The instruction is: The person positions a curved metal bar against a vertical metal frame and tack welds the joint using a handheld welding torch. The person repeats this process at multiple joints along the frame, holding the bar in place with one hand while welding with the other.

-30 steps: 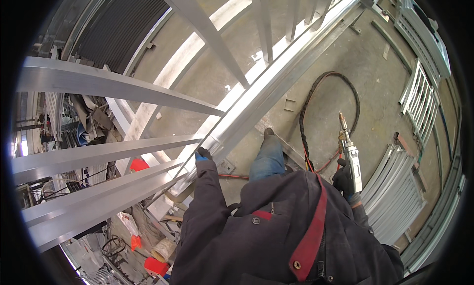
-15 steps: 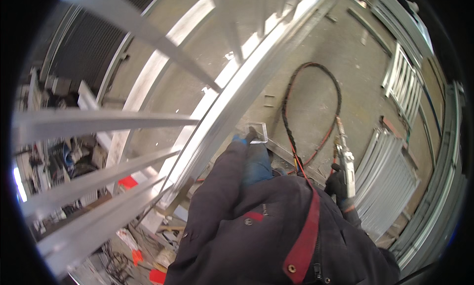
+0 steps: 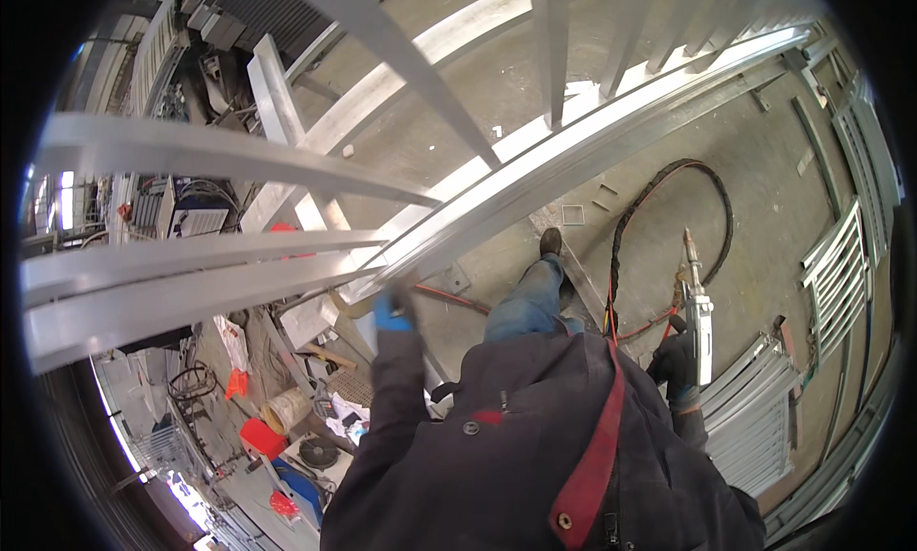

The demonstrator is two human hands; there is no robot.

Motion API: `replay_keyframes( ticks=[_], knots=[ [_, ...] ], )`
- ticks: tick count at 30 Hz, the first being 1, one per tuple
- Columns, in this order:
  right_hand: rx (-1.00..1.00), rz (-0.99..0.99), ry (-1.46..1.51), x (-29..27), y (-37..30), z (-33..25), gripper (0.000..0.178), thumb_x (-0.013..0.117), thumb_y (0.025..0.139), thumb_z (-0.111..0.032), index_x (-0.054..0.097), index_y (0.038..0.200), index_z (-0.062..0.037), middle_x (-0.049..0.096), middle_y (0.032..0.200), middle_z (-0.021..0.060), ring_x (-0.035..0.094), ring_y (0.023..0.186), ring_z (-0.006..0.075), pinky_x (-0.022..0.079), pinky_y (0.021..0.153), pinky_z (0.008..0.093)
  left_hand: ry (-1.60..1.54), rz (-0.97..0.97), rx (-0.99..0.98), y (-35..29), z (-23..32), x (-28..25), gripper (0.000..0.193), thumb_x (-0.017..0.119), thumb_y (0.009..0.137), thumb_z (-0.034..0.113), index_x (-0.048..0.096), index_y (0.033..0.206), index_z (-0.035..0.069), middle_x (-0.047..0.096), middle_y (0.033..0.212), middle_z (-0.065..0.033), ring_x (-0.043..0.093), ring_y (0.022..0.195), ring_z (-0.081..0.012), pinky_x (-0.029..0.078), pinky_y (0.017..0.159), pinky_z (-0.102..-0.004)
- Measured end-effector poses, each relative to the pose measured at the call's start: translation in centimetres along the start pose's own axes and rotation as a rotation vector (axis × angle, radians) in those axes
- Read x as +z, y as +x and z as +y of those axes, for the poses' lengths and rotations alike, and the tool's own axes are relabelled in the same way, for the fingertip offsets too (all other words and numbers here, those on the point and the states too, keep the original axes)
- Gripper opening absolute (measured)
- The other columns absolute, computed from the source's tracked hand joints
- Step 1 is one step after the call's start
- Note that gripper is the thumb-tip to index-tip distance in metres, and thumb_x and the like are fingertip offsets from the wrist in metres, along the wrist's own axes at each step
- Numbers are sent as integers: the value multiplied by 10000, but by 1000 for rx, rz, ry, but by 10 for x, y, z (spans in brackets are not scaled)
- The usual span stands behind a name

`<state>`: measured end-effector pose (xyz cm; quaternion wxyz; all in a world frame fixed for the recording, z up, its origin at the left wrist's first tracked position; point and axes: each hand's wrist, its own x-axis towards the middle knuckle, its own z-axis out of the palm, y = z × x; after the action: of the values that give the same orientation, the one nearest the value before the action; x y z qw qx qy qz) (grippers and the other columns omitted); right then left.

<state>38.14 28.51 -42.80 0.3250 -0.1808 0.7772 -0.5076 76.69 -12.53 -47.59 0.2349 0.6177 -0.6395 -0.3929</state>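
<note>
My right hand (image 3: 671,352), in a dark glove, is closed on a welding gun (image 3: 701,327) with a pale body and copper-coloured nozzle. The nozzle points forward over the floor. A black-sleeved cable (image 3: 619,236) with a red line loops ahead of it. My left hand (image 3: 394,307), in a dark and blue glove, is smeared by motion, so its fingers cannot be read. It is near the close end of a bright metal railing (image 3: 535,159), whose bars (image 3: 239,159) reach out to the left. Whether it touches the railing cannot be told.
A small square metal frame (image 3: 573,215) lies on the floor beyond my shoe (image 3: 551,242). Slatted metal panels (image 3: 750,413) lie to the right, with another panel (image 3: 841,269) farther off. At lower left are a bucket (image 3: 287,411), a red object (image 3: 263,438) and scattered clutter.
My left hand has moved left and back toward the railing's end. The square frame, earlier larger beside that hand, now lies on the floor. The view has shifted; my right hand still holds the gun.
</note>
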Motion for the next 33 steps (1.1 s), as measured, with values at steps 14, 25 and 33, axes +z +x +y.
replay_keyframes(
  ticks=[14, 25, 33],
  knots=[
    [61, -296, 84, 53, 12, -65, 393, 649, 876, -12, 629, 1264, 49, 625, 799, 17, 633, 704, 108, 500, 589, 295, -537, 586, 598, 73, 163, -221, 677, 668, 1002, 418, 442, 1465, -23, 539, 1395, -189, 572, 1228, -277, 463, 1062, -415],
    [-40, -384, 26, 98, -1, 8, 411, 710, 894, -147, 628, 1269, -1, 668, 998, 54, 637, 888, 159, 533, 798, 326, -712, 362, 650, 143, 107, -236, 688, 687, 989, 402, 447, 1465, -32, 591, 1353, -174, 599, 1216, -285, 484, 1057, -425],
    [109, -479, 442, 204, -47, 18, 424, 690, 976, -218, 588, 1347, -41, 668, 1220, 49, 634, 1098, 151, 520, 933, 329, -718, 239, 691, 164, 62, -231, 687, 700, 986, 382, 426, 1484, -5, 567, 1385, -162, 578, 1236, -274, 479, 1063, -420]
  ],
)
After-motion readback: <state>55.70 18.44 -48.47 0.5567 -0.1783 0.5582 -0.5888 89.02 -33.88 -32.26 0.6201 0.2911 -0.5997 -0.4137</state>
